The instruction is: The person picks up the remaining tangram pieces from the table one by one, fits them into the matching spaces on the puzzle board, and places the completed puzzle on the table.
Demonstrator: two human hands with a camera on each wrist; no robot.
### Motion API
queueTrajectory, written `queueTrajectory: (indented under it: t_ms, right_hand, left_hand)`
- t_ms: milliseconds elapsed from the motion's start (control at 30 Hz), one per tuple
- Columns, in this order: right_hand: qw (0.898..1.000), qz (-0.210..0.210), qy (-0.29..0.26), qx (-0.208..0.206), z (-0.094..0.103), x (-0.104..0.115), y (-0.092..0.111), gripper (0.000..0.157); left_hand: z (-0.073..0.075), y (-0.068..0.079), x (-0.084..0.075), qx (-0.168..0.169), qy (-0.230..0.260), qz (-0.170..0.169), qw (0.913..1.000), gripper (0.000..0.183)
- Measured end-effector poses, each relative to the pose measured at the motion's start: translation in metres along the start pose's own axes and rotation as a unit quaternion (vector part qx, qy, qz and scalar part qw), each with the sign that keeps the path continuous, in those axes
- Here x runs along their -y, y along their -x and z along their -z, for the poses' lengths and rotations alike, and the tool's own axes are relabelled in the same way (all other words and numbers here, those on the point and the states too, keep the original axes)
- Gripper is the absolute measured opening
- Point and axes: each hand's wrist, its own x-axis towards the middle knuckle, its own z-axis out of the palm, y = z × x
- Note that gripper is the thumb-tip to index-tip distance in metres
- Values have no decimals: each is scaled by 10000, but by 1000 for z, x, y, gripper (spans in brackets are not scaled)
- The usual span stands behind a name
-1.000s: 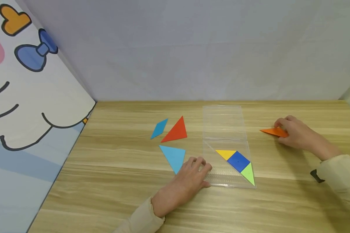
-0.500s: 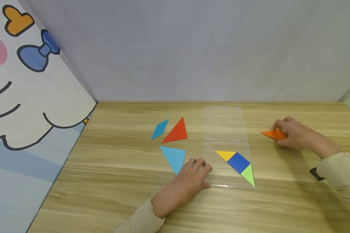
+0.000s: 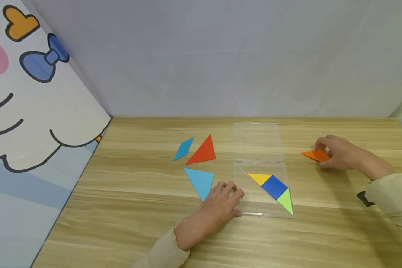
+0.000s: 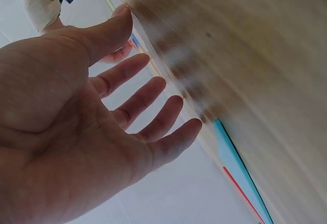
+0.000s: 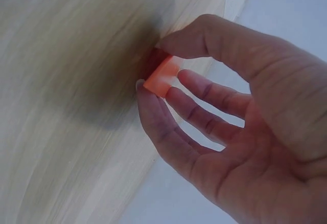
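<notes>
An orange flat tangram piece (image 3: 315,155) is pinched between the thumb and fingers of my right hand (image 3: 341,152), over the right part of the table. Its pointed end faces left, and the fingers hide its other end. My left hand (image 3: 217,204) touches the left front edge of a clear plastic case (image 3: 258,143), its fingers spread and gently bent. In the case's near half lie a yellow triangle (image 3: 259,178), a dark blue square (image 3: 274,187) and a light green triangle (image 3: 286,201), touching in a slanting row.
Left of the case lie a red triangle (image 3: 204,152), a blue parallelogram (image 3: 184,149) and a light blue triangle (image 3: 200,182), partly behind the left hand. The wooden table (image 3: 127,208) meets a pale wall (image 3: 221,59) at the back. A cartoon-printed panel (image 3: 53,123) borders its left side.
My right hand has shifted slightly, and the orange piece now shows its flat face more. The left hand keeps its place on the case's edge.
</notes>
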Motion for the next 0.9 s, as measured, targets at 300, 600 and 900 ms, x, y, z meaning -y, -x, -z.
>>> queueTrajectory:
  t_ms: [300, 600, 900]
  right_hand:
    - [9999, 11, 113, 13, 1, 3, 1, 40]
    - [9996, 126, 155, -185, 0, 6, 3, 41]
    - [9988, 256, -7, -419, -4, 14, 4, 41]
  left_hand:
    - [0, 1, 0, -165, 23, -56, 9998, 41]
    - [0, 0, 0, -43, 28, 13, 10000, 41]
    - [1, 0, 0, -13, 38, 15, 10000, 41]
